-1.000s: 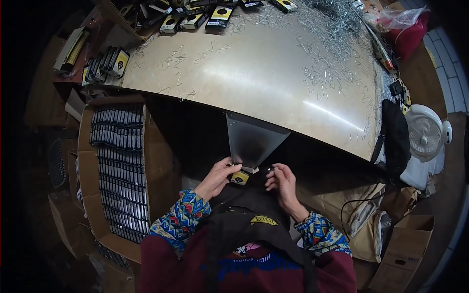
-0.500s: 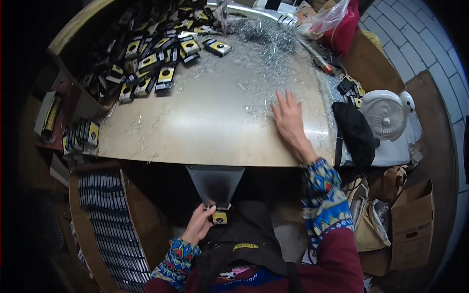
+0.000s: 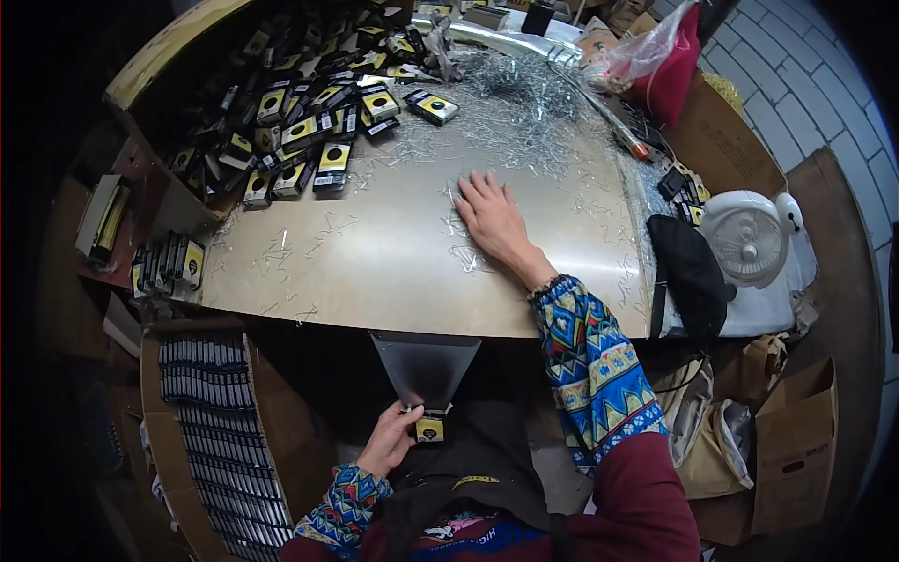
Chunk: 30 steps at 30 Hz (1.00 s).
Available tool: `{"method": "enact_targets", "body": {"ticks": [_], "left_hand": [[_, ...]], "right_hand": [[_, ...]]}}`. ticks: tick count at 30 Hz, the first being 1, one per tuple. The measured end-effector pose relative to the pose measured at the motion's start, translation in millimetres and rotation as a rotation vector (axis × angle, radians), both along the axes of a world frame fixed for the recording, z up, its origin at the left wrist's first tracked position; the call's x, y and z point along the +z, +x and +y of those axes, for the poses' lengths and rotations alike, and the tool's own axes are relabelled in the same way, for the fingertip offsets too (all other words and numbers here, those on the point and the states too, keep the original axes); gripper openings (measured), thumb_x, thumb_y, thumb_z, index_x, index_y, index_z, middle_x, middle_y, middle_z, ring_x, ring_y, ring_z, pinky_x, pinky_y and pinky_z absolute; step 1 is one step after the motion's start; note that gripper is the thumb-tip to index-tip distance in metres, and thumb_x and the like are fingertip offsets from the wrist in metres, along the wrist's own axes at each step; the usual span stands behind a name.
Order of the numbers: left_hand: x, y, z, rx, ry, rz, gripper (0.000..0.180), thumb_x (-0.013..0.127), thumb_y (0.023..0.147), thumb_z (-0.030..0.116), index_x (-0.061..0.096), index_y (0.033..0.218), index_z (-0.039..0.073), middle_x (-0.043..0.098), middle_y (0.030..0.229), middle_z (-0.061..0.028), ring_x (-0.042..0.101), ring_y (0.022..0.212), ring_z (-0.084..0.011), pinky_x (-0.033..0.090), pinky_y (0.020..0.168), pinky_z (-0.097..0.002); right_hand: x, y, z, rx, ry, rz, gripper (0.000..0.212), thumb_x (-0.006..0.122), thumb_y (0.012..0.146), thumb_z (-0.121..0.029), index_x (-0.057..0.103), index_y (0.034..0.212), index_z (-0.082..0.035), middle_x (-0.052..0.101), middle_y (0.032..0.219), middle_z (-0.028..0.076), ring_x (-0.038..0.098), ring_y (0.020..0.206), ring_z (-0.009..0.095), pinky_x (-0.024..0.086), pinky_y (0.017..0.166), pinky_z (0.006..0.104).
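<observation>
Below the bench's (image 3: 375, 292) near edge, the fingers (image 3: 407, 418) of the left hand (image 3: 386, 443) grip a yellow-and-black box (image 3: 430, 429) at the chute's (image 3: 426, 363) mouth, while the right hand (image 3: 496, 221), palm-down and unclenched, is nearer wire pieces (image 3: 469, 258) lying every which way toward that edge.

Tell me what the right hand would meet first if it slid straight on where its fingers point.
Most likely the loose metal wire pieces scattered beyond the right hand; past those, roughly in line, lies a black-and-yellow box.
</observation>
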<state>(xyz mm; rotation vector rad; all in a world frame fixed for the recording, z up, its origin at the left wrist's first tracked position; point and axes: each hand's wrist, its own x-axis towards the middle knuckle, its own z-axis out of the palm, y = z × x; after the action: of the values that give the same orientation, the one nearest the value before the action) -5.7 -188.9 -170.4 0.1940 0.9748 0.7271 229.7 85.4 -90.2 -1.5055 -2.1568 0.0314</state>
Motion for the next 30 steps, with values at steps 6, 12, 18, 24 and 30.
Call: {"method": "enact_targets", "body": {"ticks": [6,12,18,24,30], "left_hand": [[0.6,-4.1,2.4,-0.028,-0.038,0.078,0.018,0.065,0.091,0.014,0.059,0.108,0.009,0.063,0.098,-0.0025,0.064,0.089,-0.0149,0.057,0.071,-0.0341],[9.5,-1.1,1.0,-0.023,-0.087,0.107,0.019,0.062,0.089,0.008,0.059,0.108,0.007,0.063,0.096,-0.0023,0.063,0.082,-0.0134,0.056,0.065,-0.0308],[-3.7,-0.2,-12.5,0.074,-0.023,0.080,0.021,0.057,0.087,0.002,0.060,0.108,0.002,0.064,0.098,-0.0034,0.061,0.082,-0.0117,0.051,0.070,-0.0224],[0.2,-0.7,-10.9,0.053,0.055,-0.014,0.034,0.055,0.088,-0.003,0.052,0.122,0.002,0.065,0.109,-0.0066,0.065,0.099,-0.0168,0.056,0.086,-0.0339],[8.6,9.4,-12.8,0.038,0.109,0.013,0.044,0.061,0.084,-0.005,0.047,0.125,0.004,0.060,0.111,-0.0046,0.061,0.102,-0.0153,0.053,0.088,-0.0312]], "right_hand": [[5.5,-23.4,-31.3,0.086,-0.042,0.139,0.039,0.050,0.098,-0.029,0.056,0.132,-0.009,0.044,0.145,0.016,0.037,0.135,0.041,0.028,0.111,0.0535],[-4.4,-87.7,-98.5,0.139,-0.013,-0.028,0.040,0.052,0.096,-0.023,0.053,0.132,-0.006,0.047,0.141,0.017,0.037,0.134,0.039,0.027,0.111,0.0540],[16.7,-98.8,-179.0,0.124,-0.169,-0.008,0.047,0.052,0.096,-0.019,0.043,0.135,0.006,0.039,0.143,0.028,0.030,0.135,0.049,0.024,0.110,0.0590],[60.0,-60.9,-196.9,0.233,-0.369,0.474,0.035,0.054,0.085,0.005,0.063,0.118,-0.005,0.058,0.128,0.017,0.059,0.113,0.034,0.046,0.097,0.0394],[18.0,-60.7,-209.4,0.338,-0.311,0.259,0.028,0.058,0.071,0.008,0.064,0.095,-0.004,0.059,0.097,0.010,0.055,0.094,0.031,0.045,0.080,0.0387]]}}
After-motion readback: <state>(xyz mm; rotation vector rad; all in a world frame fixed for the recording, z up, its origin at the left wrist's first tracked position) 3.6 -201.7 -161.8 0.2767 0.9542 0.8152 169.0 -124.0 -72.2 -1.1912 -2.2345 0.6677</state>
